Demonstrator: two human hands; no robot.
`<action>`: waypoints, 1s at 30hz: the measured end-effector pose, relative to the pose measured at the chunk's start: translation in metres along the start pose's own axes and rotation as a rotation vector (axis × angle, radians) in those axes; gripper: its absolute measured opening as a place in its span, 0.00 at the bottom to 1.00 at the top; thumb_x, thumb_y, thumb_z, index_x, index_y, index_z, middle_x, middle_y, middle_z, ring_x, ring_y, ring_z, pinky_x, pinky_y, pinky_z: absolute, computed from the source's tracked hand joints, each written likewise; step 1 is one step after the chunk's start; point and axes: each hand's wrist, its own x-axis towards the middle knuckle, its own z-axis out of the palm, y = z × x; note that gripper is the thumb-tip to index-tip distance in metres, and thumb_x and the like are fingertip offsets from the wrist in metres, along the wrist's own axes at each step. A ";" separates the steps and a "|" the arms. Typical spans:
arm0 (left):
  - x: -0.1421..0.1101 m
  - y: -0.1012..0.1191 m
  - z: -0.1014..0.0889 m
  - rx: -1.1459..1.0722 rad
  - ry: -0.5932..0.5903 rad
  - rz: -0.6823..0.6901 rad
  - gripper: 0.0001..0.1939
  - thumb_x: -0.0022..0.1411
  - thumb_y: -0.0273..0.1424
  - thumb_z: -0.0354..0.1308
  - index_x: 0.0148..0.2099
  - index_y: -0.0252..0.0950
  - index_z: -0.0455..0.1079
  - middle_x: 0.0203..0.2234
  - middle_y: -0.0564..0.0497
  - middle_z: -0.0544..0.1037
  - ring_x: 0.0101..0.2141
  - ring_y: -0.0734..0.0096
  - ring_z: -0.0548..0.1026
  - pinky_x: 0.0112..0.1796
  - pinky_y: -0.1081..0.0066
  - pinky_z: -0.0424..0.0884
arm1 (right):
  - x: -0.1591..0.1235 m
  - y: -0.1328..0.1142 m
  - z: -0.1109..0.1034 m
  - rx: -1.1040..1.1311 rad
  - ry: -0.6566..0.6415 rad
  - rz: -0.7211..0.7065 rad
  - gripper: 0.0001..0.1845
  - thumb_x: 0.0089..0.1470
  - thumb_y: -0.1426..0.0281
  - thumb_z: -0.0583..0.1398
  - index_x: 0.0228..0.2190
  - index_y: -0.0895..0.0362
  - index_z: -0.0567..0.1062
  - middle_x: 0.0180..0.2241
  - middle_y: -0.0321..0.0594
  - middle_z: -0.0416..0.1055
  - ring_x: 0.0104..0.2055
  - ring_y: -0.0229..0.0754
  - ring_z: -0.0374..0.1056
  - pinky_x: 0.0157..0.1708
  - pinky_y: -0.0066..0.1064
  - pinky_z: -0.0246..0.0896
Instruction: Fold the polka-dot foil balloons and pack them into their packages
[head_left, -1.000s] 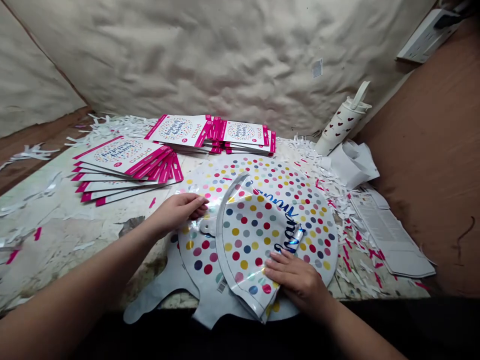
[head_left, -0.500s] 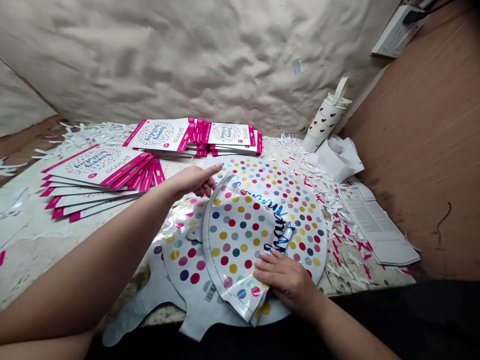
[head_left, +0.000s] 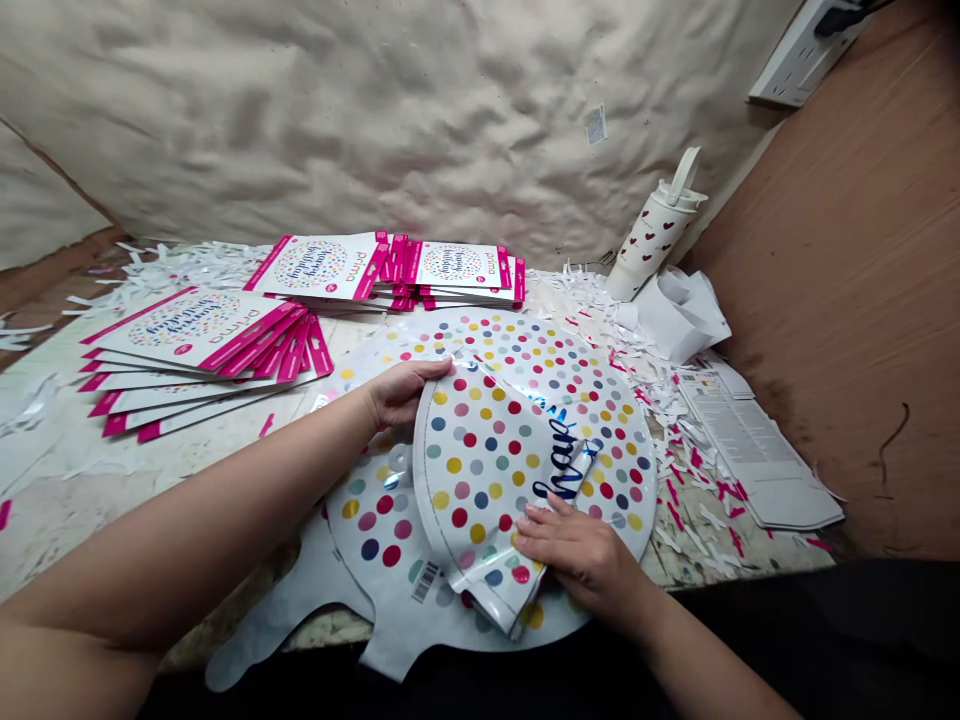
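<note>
- Lying on the tabletop (head_left: 67, 500): a round polka-dot foil balloon (head_left: 540, 365), doubled over on itself, with a folded half (head_left: 472, 470) on top and a silver tail (head_left: 281, 625) toward the near edge.
- Smooth from the fold outward with flat fingers, pressing trapped air toward the edge and avoiding sharp creases through the blue lettering (head_left: 559, 460).
- Keep the curved rims of both layers lined up, with no foil bunched under the palms.
- Left grip (head_left: 405, 392): open, fingers laid flat and together across the upper rim of the folded half, not closed on anything; forearm reaching in low from the near left, wrist almost straight.
- Right grip (head_left: 577, 560): open, fingers spread and pressing down on the lower part of the folded half, just below the lettering; wrist slightly bent, forearm coming in from the near right.
- Beyond the balloon: stacked pink-edged "Happy Birthday" packets (head_left: 195, 335), shredded paper strips (head_left: 600, 315), a heart-print bottle (head_left: 651, 240), crumpled white paper (head_left: 682, 318) and a printed sheet (head_left: 757, 450).
</note>
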 end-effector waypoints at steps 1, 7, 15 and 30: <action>-0.002 0.003 -0.004 0.001 0.046 0.104 0.23 0.58 0.41 0.53 0.52 0.33 0.65 0.50 0.38 0.71 0.51 0.54 0.68 0.50 0.58 0.66 | 0.001 0.000 -0.003 0.023 0.000 0.030 0.17 0.54 0.78 0.54 0.43 0.54 0.74 0.43 0.40 0.75 0.49 0.42 0.69 0.54 0.43 0.59; -0.030 0.011 -0.017 0.110 0.335 0.655 0.24 0.62 0.40 0.47 0.59 0.40 0.56 0.59 0.44 0.60 0.55 0.59 0.64 0.51 0.59 0.65 | 0.020 -0.007 -0.006 0.036 0.053 0.271 0.14 0.43 0.83 0.54 0.28 0.54 0.73 0.28 0.36 0.74 0.32 0.39 0.70 0.35 0.32 0.67; -0.104 -0.030 0.019 0.515 0.391 0.700 0.11 0.59 0.34 0.56 0.42 0.35 0.72 0.37 0.49 0.76 0.37 0.69 0.73 0.41 0.69 0.69 | 0.060 -0.014 0.013 0.191 -0.190 0.277 0.12 0.45 0.65 0.65 0.34 0.54 0.75 0.30 0.35 0.69 0.32 0.37 0.65 0.33 0.27 0.62; -0.140 -0.039 0.052 1.023 0.106 0.845 0.08 0.58 0.29 0.56 0.40 0.42 0.73 0.32 0.51 0.78 0.33 0.67 0.75 0.36 0.71 0.71 | 0.069 -0.027 0.008 -0.259 -0.027 0.045 0.12 0.54 0.79 0.51 0.35 0.59 0.73 0.26 0.41 0.71 0.27 0.39 0.66 0.24 0.29 0.63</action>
